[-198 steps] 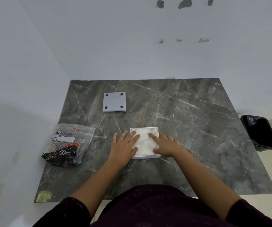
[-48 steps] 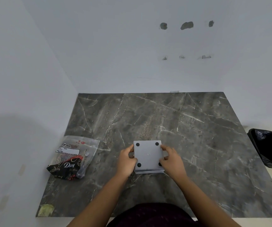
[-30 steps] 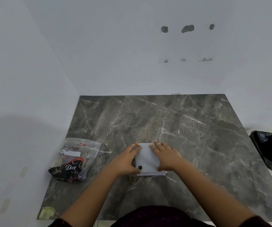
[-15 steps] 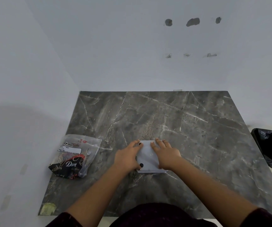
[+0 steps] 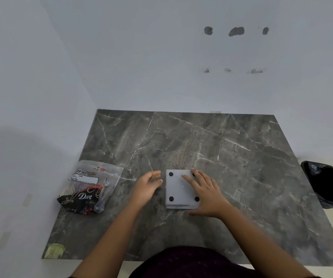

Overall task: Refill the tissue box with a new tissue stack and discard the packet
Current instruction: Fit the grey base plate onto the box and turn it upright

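Note:
The white square tissue box (image 5: 178,190) lies upside down on the dark marble table (image 5: 242,167), its grey base with black feet facing up. My right hand (image 5: 205,194) rests flat on the base's right half, fingers spread. My left hand (image 5: 146,187) hovers just left of the box, fingers apart, touching nothing. The plastic tissue packet (image 5: 90,187), clear on top and dark with "Dove" lettering below, lies flat near the table's left edge.
A black lined bin (image 5: 325,184) stands on the floor beyond the table's right edge. White walls close in behind and on the left. A yellowish sticker (image 5: 53,251) sits at the table's front left corner.
My left hand has lifted off the box and drawn to the left. The right hand stays pressed on the base, which is now mostly uncovered.

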